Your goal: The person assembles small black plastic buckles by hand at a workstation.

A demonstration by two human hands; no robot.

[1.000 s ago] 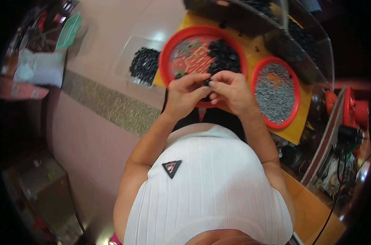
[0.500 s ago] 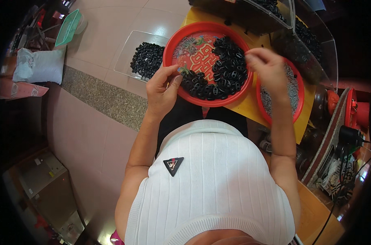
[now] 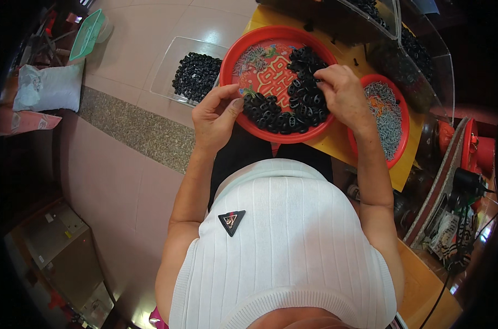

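A red basin with a patterned floor stands in front of me. Small black oval plastic parts with holes are heaped along its right and lower sides, and a few grey screws lie at its upper left. My left hand is at the basin's left rim, thumb and index finger apart, with nothing visible between them. Over the right side of the heap, my right hand has its fingertips pinched together among the black parts. Whatever they hold is too small to make out.
Right of the basin, a smaller red dish of grey screws sits on a yellow surface. A clear tray of black parts lies at the left. Large clear bins stand at the far right. White sack on the left.
My right hand has moved left from the basin's right rim to the heap of black parts, uncovering more of the screw dish. My left hand has barely shifted.
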